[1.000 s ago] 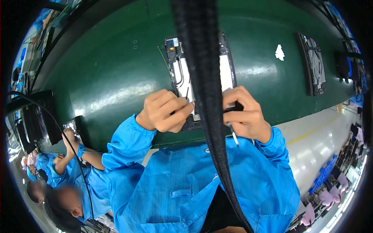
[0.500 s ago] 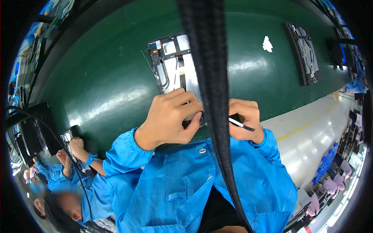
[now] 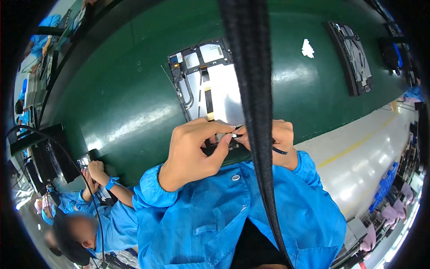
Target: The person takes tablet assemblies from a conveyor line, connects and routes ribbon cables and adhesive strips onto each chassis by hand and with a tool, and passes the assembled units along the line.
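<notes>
An opened flat electronic device (image 3: 226,92), with a black frame and silver panels, lies on the green table. Over its near edge, my left hand (image 3: 190,150) is closed, thumb and forefinger pinching a small white piece (image 3: 234,135). Close against it, my right hand (image 3: 283,136) is closed around a thin dark strip (image 3: 280,151), whose end sticks out below the fingers. Whether strip and white piece are joined cannot be seen. A black strap (image 3: 251,67) hides part of my right hand and the device's right side.
A small white pile (image 3: 307,48) lies on the green table (image 3: 134,98). A second opened device (image 3: 351,58) rests at the far right. To the left, a co-worker's hands (image 3: 96,172) work on another device, beside a black cable (image 3: 58,139).
My right hand has brought its fingertips to those of my left, where a white piece now shows. The strip's white part is no longer seen below my right hand. The view has shifted slightly.
</notes>
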The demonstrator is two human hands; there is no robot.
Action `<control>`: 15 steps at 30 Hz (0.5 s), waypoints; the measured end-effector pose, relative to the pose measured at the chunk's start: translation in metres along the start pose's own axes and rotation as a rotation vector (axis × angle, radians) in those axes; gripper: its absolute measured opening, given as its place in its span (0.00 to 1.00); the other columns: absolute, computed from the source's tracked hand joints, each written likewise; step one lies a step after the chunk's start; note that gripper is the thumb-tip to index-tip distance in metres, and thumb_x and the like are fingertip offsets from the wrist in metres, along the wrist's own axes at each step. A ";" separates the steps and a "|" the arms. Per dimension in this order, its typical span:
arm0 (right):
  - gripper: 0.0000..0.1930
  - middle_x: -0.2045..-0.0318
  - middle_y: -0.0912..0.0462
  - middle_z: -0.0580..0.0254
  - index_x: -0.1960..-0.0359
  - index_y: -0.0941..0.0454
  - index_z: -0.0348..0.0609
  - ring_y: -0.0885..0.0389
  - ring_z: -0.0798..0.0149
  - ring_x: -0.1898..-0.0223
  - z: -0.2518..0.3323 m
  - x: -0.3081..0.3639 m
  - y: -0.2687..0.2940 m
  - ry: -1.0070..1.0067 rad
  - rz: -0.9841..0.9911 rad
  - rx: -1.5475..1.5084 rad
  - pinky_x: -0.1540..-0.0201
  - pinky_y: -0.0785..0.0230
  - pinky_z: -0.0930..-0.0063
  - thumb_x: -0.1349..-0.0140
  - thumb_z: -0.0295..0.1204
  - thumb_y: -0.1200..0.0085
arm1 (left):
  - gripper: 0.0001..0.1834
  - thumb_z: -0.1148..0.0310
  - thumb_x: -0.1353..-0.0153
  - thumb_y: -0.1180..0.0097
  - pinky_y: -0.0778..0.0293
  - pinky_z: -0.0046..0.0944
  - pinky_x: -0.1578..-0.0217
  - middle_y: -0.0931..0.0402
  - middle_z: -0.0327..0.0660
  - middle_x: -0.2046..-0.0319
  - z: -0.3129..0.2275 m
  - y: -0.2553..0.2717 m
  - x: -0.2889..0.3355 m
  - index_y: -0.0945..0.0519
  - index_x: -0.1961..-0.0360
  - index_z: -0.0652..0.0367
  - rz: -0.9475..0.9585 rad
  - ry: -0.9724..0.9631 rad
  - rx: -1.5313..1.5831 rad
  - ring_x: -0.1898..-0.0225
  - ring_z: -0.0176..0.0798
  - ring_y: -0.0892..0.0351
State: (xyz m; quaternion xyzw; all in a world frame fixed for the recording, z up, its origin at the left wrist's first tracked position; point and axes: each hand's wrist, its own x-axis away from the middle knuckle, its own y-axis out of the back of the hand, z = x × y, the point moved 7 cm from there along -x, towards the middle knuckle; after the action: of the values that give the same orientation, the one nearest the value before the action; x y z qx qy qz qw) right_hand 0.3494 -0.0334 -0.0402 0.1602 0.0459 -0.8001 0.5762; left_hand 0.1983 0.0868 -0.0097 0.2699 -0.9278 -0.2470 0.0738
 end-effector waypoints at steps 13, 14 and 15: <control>0.09 0.60 0.04 0.47 0.63 0.08 0.34 0.02 0.50 0.56 0.004 -0.002 -0.008 0.093 0.033 0.088 0.50 0.09 0.62 0.45 0.13 0.28 | 0.05 0.73 0.36 0.23 0.34 0.28 0.78 0.14 0.37 0.79 -0.001 0.000 0.009 0.04 0.62 0.64 -0.083 0.215 0.034 0.81 0.22 0.29; 0.08 0.60 0.04 0.47 0.63 0.08 0.33 0.02 0.50 0.56 0.004 -0.003 -0.009 0.094 0.030 0.087 0.50 0.09 0.62 0.45 0.13 0.28 | 0.05 0.74 0.35 0.24 0.35 0.28 0.78 0.15 0.36 0.79 0.001 -0.001 0.011 0.04 0.61 0.64 -0.097 0.211 0.050 0.81 0.21 0.29; 0.08 0.60 0.04 0.47 0.64 0.09 0.33 0.02 0.49 0.56 0.004 -0.003 -0.010 0.095 0.028 0.087 0.50 0.09 0.61 0.45 0.13 0.28 | 0.04 0.75 0.33 0.26 0.35 0.29 0.78 0.15 0.36 0.80 0.003 -0.001 0.012 0.04 0.60 0.64 -0.111 0.206 0.067 0.81 0.21 0.29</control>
State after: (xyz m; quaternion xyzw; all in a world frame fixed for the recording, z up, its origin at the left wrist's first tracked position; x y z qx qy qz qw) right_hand 0.3398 -0.0289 -0.0363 0.2235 0.0359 -0.7848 0.5769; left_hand 0.1874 0.0806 -0.0127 0.3472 -0.9065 -0.1906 0.1461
